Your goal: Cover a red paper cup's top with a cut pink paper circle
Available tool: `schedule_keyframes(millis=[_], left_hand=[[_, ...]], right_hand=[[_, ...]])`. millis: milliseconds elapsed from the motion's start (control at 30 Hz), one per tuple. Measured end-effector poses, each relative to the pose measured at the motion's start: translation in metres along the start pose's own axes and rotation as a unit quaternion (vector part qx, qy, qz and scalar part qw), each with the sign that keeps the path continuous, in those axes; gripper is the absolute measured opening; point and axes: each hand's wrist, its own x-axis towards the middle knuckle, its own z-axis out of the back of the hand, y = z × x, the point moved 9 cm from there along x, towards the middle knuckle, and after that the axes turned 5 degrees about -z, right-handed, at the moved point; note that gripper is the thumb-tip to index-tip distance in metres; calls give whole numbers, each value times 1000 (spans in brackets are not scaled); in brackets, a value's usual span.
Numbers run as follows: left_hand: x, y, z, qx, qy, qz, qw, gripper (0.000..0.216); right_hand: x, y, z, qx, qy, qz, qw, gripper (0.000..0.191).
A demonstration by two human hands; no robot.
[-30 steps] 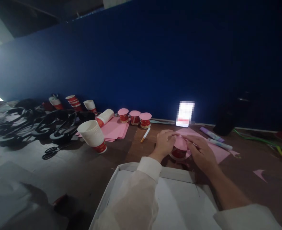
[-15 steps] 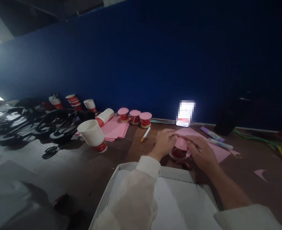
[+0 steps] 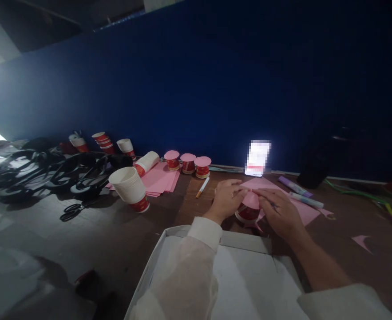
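Note:
A pink paper disc lies on top of a red patterned paper cup in front of me. My left hand is at the disc's left side, with its fingers curled and the tips pressed on the paper. From the other side, my right hand bends its fingers over the disc, the tips close to those of the left. Both hands hide part of the disc and the cup. Under and behind the cup lies a pink paper sheet.
Several disc-topped red cups stand by the blue partition. A stack of white cups, scissors, pink sheets and a marker lie leftward. A lit phone leans behind; a purple glue tube lies right.
My fingertips have shifted slightly on the pink disc, with the left hand's fingers a little straighter. The cup and the things around it stay where they were.

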Motion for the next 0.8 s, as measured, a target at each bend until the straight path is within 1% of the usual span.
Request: schedule_keyframes(millis=[200,467,667,800], left_hand=[[-1,-1,0,0,10,-6,1000,29],[-3,-4,3,-29,41,20,999,31],[-5,-5,4,-67,67,35,995,39],[-5,-2,2,-93,80,38,992,46]], right_hand=[[-3,0,-1,4,22,-12,1000,41],[-5,-2,-3,-1,45,-7,999,43],[-4,3,-3,-20,46,18,999,44],[-4,1,-2,-26,43,10,999,47]])
